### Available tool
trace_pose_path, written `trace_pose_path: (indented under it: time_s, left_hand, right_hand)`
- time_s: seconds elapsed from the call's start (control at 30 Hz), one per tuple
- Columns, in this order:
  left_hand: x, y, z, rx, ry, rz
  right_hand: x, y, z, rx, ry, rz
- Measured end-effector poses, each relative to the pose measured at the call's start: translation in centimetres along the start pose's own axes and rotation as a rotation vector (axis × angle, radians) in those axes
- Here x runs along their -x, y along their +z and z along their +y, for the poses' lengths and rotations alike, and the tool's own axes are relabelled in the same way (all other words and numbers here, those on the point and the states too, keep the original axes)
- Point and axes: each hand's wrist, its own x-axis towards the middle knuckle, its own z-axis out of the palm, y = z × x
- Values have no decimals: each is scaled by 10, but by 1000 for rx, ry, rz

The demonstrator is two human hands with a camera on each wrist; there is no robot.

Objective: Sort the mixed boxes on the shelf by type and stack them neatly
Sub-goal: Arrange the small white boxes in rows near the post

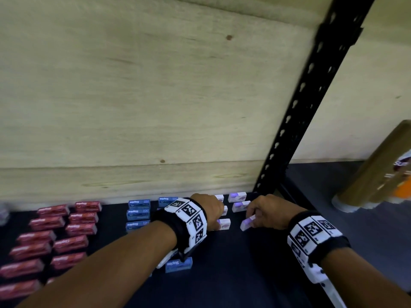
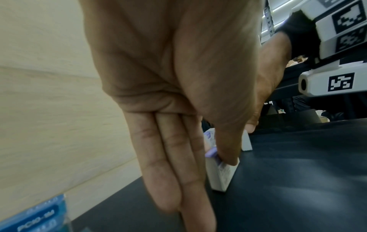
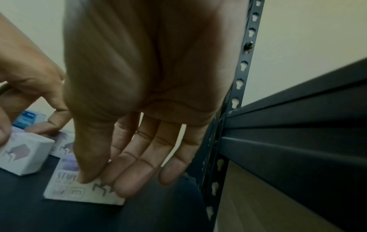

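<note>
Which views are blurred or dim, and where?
Head view: motion blur smears the red boxes; blue staples boxes still readable. Left wrist view: left hand soft, fingertips blurred. Right wrist view: dim, right hand shadowed, white staples box print blurred.

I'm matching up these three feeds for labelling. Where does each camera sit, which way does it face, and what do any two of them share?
Head: on the head, facing forward and down at the shelf; shows both forearms, left hand and right hand.
Left wrist: under the left wrist, looking along the left hand to a white box.
Right wrist: under the right wrist, looking along the right hand, which pinches a tilted white box.
Shared: the head and right wrist views both show that tilted white box.
</note>
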Motion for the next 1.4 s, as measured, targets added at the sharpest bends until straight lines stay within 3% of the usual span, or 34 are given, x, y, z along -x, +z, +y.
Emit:
trace_pose_path:
  time_s: [0.2, 0.53, 0.7, 0.87, 1.13, 1.4]
  left_hand:
    - [-3, 2, 0, -7, 1, 16]
    - [0, -2, -2, 32, -2, -7]
    - [13, -13, -17, 176, -12, -64]
    - [34, -27, -32, 261, -21, -27]
    - [110, -25, -90, 239, -173, 84]
    - [248, 1, -164, 314, -445, 173]
  right_hand:
    - [-3, 0, 0, 56, 38, 75]
    - [-3, 1, -1, 18, 41, 79]
    - [2, -10, -2, 14, 36, 106]
    - [4, -25, -16, 28, 15, 141]
    - [-10, -44, -95, 51, -121, 138]
    - [-18, -43, -237, 45, -377, 95]
